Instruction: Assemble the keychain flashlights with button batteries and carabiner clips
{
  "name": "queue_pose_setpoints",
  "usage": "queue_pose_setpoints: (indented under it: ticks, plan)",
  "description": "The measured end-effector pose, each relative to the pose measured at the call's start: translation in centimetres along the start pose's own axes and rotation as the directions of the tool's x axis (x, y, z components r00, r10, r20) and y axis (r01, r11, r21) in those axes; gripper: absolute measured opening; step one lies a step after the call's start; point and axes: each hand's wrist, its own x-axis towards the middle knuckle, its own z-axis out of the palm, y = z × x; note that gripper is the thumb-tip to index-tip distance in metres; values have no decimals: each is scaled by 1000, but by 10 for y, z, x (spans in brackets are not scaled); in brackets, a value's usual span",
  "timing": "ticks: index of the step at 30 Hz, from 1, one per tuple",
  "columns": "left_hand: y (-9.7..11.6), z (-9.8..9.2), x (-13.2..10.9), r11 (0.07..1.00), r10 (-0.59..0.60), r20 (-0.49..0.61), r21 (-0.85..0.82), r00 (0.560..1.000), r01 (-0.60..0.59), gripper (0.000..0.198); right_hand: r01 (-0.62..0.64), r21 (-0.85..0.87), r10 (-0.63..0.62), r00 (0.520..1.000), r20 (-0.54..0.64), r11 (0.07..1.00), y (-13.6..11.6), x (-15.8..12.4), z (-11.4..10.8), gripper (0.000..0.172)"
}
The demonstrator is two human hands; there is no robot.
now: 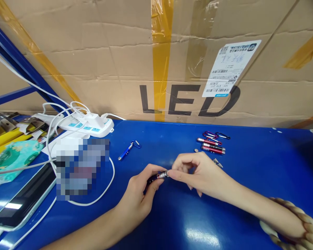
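My left hand [143, 192] is closed round a slim, dark mini flashlight [154, 177], its silver end pointing to the right. At that silver end, my right hand [194, 172] pinches with thumb and forefinger; whether a small part sits between these fingertips is hidden. Behind my right hand lie several red and black mini flashlights [211, 148] with carabiner clips [210, 134]. Close to them are a small round silver piece [196, 150] and some little metal parts [218, 163]. A blue mini flashlight [125, 152] with its own clip lies farther left.
On the blue table [161, 139], a white power strip [94, 127] with tangled cables stands at the back left. A phone [26, 198], a blurred-out item [82, 170] and a green tissue pack [15, 158] lie at left. A large cardboard box [114, 62] closes off the back.
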Motion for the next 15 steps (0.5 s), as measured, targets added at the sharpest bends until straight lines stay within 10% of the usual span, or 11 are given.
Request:
queue_pose_setpoints:
  ticks: [6, 15]
  plan:
    - [2, -1, 0, 1000, -7, 13, -22, 1000, 7, 16, 399, -226, -428, 899, -95, 889, -1, 0, -8, 15]
    - [1, -2, -4, 997, 25, 175, -81, 984, -11, 16, 554, -408, -567, 818, 101, 726, 0, -12, -13, 12]
